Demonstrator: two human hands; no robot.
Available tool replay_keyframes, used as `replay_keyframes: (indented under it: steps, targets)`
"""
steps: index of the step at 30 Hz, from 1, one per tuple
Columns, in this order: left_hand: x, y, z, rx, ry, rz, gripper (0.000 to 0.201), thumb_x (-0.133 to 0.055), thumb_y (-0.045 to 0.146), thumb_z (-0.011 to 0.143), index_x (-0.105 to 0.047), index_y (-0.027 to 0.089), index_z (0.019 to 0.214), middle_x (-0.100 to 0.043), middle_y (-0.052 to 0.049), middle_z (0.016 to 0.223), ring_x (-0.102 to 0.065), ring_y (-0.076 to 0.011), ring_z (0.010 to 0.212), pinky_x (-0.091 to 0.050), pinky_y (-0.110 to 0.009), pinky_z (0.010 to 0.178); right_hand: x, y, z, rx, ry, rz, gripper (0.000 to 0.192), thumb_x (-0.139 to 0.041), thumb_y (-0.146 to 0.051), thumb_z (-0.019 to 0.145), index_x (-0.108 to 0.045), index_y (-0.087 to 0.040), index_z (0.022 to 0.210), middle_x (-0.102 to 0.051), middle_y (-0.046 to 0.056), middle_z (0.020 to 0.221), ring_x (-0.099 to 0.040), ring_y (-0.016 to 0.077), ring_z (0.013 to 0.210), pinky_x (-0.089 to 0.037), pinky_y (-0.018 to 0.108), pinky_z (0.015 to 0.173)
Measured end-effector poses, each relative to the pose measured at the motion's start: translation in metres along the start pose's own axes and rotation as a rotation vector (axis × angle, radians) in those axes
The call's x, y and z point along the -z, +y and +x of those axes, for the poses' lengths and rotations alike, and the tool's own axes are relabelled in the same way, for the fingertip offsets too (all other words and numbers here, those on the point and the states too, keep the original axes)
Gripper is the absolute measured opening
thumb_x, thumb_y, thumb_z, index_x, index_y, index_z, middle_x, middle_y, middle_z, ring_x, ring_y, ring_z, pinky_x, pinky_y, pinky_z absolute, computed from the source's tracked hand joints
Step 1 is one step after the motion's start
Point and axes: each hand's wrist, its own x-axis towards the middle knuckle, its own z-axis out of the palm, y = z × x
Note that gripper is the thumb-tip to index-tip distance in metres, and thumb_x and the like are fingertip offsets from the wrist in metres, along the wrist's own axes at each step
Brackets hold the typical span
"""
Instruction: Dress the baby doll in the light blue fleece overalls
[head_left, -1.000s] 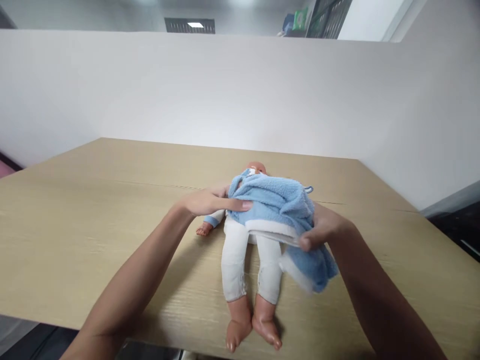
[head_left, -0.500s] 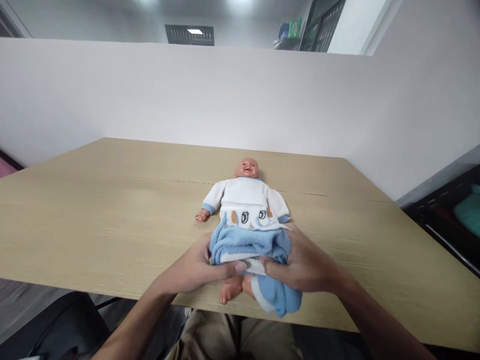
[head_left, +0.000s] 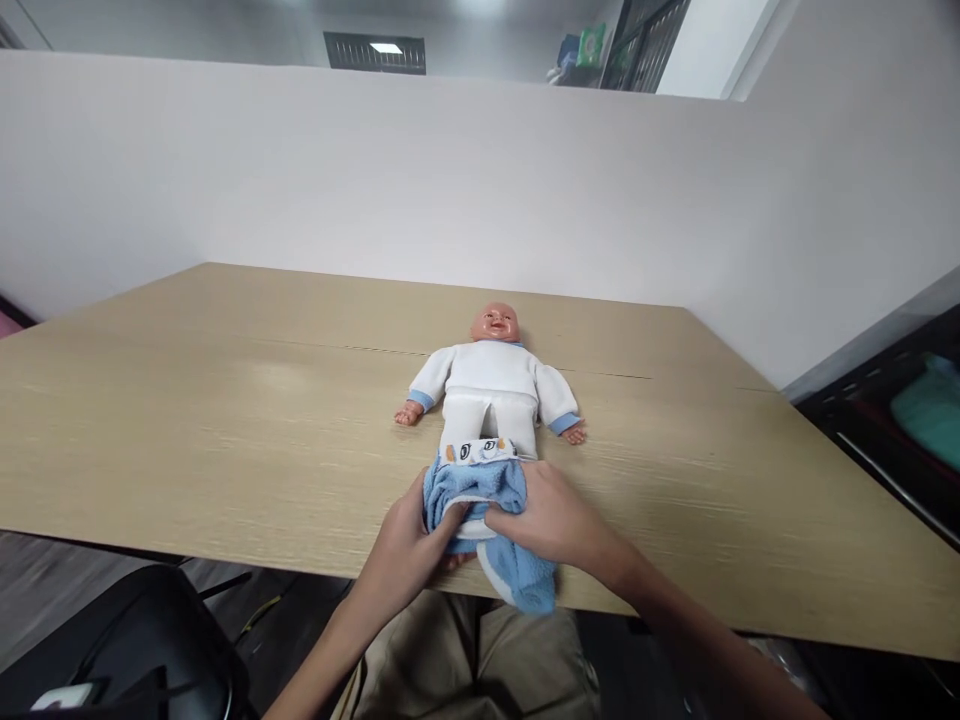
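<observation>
A baby doll (head_left: 493, 370) in a white top with blue cuffs lies on its back, head away from me, legs pointing at me. Over its lower legs is a bunched blue-and-white fleecy garment (head_left: 480, 485) with a printed animal face. My left hand (head_left: 412, 535) grips the garment's left side, thumb on top. On the right side, my right hand (head_left: 551, 515) pinches the cloth, its thumb close to the left one. One loose blue part hangs towards the table edge. The doll's feet are mostly hidden beneath the cloth.
The wooden table (head_left: 225, 420) reaches back to a white wall (head_left: 450, 180). A black chair (head_left: 120, 640) stands at the lower left, below the table edge. At the right, a dark rack (head_left: 885, 420) holds a teal item.
Both hands have drawn the garment from the doll's hips towards me, down to its lower legs. The doll's white-covered thighs and its right-side hand now show.
</observation>
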Motion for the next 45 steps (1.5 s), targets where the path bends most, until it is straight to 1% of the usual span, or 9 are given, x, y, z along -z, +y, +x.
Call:
replay_keyframes:
  steps: [7, 13, 18, 22, 27, 32, 36, 40, 45]
  targets:
    - [0.002, -0.003, 0.033, -0.069, -0.033, 0.078, 0.039, -0.055, 0.043, 0.106, -0.058, 0.022, 0.139, -0.074, -0.006, 0.117, -0.069, -0.0264, 0.103, -0.05, -0.036, 0.091, -0.01, 0.02, 0.013, -0.057, 0.138, 0.035, 0.008, -0.071, -0.02, 0.083, -0.073, -0.021, 0.09, -0.082, 0.004, 0.092, -0.073, 0.0214, 0.081, -0.052, 0.031, 0.076]
    - [0.012, 0.01, 0.061, -0.068, 0.005, 0.228, 0.018, -0.059, 0.028, 0.095, -0.061, 0.02, 0.111, -0.071, -0.004, 0.1, -0.064, -0.0256, 0.091, -0.045, -0.034, 0.082, 0.006, 0.023, 0.039, -0.092, 0.189, 0.027, 0.007, -0.068, -0.02, 0.084, -0.074, -0.02, 0.086, -0.08, 0.003, 0.085, -0.072, 0.0198, 0.075, -0.051, 0.03, 0.073]
    - [0.025, 0.029, 0.038, -0.013, -0.075, 0.051, 0.025, -0.06, 0.035, 0.099, -0.059, 0.024, 0.121, -0.072, -0.003, 0.113, -0.066, -0.0267, 0.108, -0.049, -0.034, 0.091, 0.028, -0.009, 0.031, -0.077, 0.045, 0.082, 0.008, -0.07, -0.024, 0.084, -0.075, -0.022, 0.09, -0.081, 0.0, 0.089, -0.072, 0.019, 0.078, -0.053, 0.03, 0.078]
    - [0.029, 0.024, 0.019, 0.077, -0.123, 0.012, 0.028, -0.059, 0.042, 0.101, -0.058, 0.025, 0.124, -0.072, -0.003, 0.12, -0.065, -0.0291, 0.122, -0.048, -0.036, 0.1, 0.023, -0.022, 0.024, -0.052, -0.002, -0.042, 0.012, -0.07, -0.024, 0.086, -0.076, -0.022, 0.095, -0.081, 0.004, 0.1, -0.074, 0.0229, 0.093, -0.053, 0.034, 0.09]
    - [0.022, -0.001, 0.017, 0.131, -0.156, 0.128, 0.033, -0.055, 0.039, 0.102, -0.054, 0.022, 0.13, -0.072, -0.008, 0.114, -0.067, -0.0335, 0.113, -0.047, -0.046, 0.102, -0.001, -0.01, 0.027, -0.092, -0.031, -0.212, 0.029, -0.07, -0.032, 0.089, -0.072, -0.02, 0.115, -0.076, 0.013, 0.121, -0.071, 0.0322, 0.115, -0.051, 0.043, 0.1]
    - [0.016, -0.006, 0.017, 0.038, -0.122, 0.18, 0.025, -0.052, 0.036, 0.104, -0.058, 0.023, 0.124, -0.068, -0.013, 0.128, -0.061, -0.0354, 0.125, -0.044, -0.05, 0.108, -0.013, -0.004, 0.024, -0.153, -0.036, -0.257, 0.033, -0.069, -0.041, 0.092, -0.068, -0.018, 0.116, -0.076, 0.017, 0.118, -0.072, 0.0359, 0.109, -0.053, 0.046, 0.093]
    - [0.011, -0.011, 0.015, 0.039, -0.086, 0.022, 0.027, -0.052, 0.037, 0.106, -0.05, 0.022, 0.129, -0.068, -0.01, 0.122, -0.064, -0.0299, 0.116, -0.048, -0.044, 0.104, -0.008, 0.002, 0.022, -0.046, 0.001, -0.088, 0.028, -0.072, -0.032, 0.09, -0.071, -0.021, 0.115, -0.077, 0.012, 0.124, -0.072, 0.0319, 0.115, -0.052, 0.044, 0.101]
    - [0.005, -0.021, 0.019, -0.072, 0.071, -0.106, 0.042, -0.055, 0.036, 0.108, -0.042, 0.021, 0.145, -0.06, -0.013, 0.146, -0.057, -0.0265, 0.137, -0.042, -0.041, 0.118, -0.001, 0.014, 0.025, 0.015, 0.062, 0.041, 0.022, -0.074, -0.02, 0.083, -0.072, -0.022, 0.105, -0.078, 0.008, 0.116, -0.072, 0.0288, 0.109, -0.053, 0.041, 0.1]
    - [0.012, -0.019, 0.038, -0.146, 0.104, -0.106, 0.039, -0.054, 0.043, 0.111, -0.056, 0.021, 0.142, -0.061, -0.013, 0.152, -0.057, -0.0274, 0.14, -0.04, -0.043, 0.123, 0.01, 0.022, 0.041, 0.135, 0.103, 0.102, 0.019, -0.075, -0.017, 0.081, -0.073, -0.022, 0.099, -0.078, 0.006, 0.117, -0.071, 0.0265, 0.109, -0.053, 0.039, 0.102]
